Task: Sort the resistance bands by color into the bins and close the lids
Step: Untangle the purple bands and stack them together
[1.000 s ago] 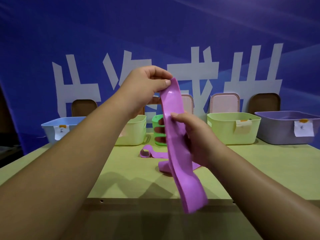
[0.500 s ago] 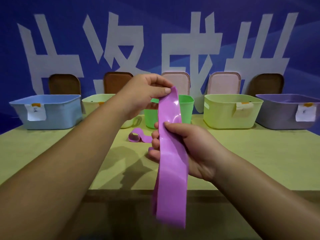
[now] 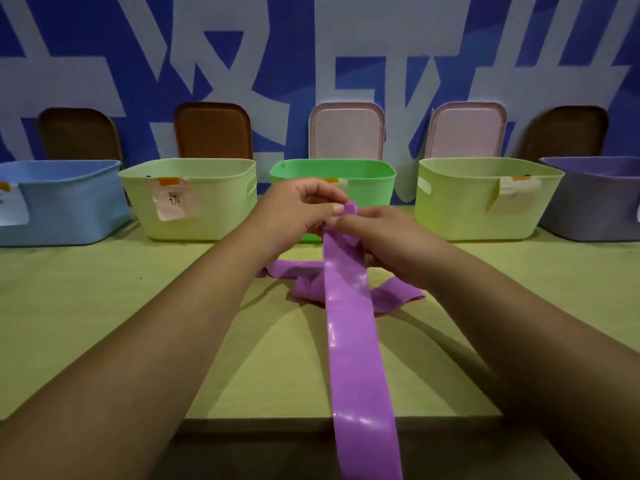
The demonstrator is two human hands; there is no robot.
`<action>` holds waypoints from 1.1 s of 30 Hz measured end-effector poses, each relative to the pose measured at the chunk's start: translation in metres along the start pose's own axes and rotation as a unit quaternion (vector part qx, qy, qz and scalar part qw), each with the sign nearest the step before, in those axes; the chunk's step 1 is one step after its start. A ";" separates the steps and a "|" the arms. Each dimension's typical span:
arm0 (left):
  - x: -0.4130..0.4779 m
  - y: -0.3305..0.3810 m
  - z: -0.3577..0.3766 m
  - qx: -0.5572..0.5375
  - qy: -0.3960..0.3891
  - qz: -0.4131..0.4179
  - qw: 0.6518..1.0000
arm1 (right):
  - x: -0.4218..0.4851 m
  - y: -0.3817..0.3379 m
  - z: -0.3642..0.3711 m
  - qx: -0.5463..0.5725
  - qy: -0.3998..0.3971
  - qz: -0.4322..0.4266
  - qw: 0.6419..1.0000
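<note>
Holding one purple band by its upper end, both grips meet at centre frame, just in front of the green bin.

Left grip: clenched on the band, with thumb and curled fingers pinching the top edge.
Right grip: grasping the same band just below, fingers curled round it, thumb tip close to the left thumb.

Held band: flat and glossy. It runs from the grips straight down the frame, crosses the near edge of the surface and leaves at the bottom edge. Cannot tell whether it touches the surface on the way.

Second purple band: crumpled on the surface at centre, beneath the held band and the right wrist. One fold reaches left, another right.

Bins stand in a row across the middle of the frame, all uncovered. Left to right:
- blue bin
- pale green bin, pink note taped to its front
- green bin
- yellow-green bin, paper label on its front
- lavender bin, cut by the right edge

Bin contents are hidden at this angle.

Lids: one stands upright behind each bin, against the blue backdrop with large white characters. Left to right:
- dark brown lid
- brown lid
- pink lid
- second pink lid
- far-right brown lid
</note>
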State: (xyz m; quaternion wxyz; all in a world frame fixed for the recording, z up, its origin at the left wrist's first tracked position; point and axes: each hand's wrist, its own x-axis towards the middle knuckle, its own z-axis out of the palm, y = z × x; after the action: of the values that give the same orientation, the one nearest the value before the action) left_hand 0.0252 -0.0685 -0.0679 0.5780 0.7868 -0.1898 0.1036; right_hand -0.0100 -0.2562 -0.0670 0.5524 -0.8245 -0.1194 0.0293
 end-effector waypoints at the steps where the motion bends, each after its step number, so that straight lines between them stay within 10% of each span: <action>1: 0.001 -0.007 0.000 0.008 0.014 0.005 1.000 | 0.004 0.006 0.002 -0.009 -0.010 0.003 1.000; 6: 0.004 -0.030 -0.002 0.128 0.067 -0.012 0.989 | 0.011 0.032 0.006 0.078 -0.008 -0.012 0.997; 13: -0.006 -0.037 0.003 0.399 -0.174 -0.013 0.900 | 0.012 0.037 0.008 0.130 0.058 -0.024 0.990; 33: -0.010 -0.034 -0.010 0.142 -0.036 -0.024 0.989 | 0.016 0.037 -0.002 0.244 0.086 0.022 0.966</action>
State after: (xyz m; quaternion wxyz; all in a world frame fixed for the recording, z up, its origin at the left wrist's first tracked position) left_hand 0.0305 -0.0488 -0.0979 0.4559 0.8684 -0.1749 0.0865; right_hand 0.0121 -0.2678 -0.0986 0.7443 -0.6665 -0.0422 -0.0017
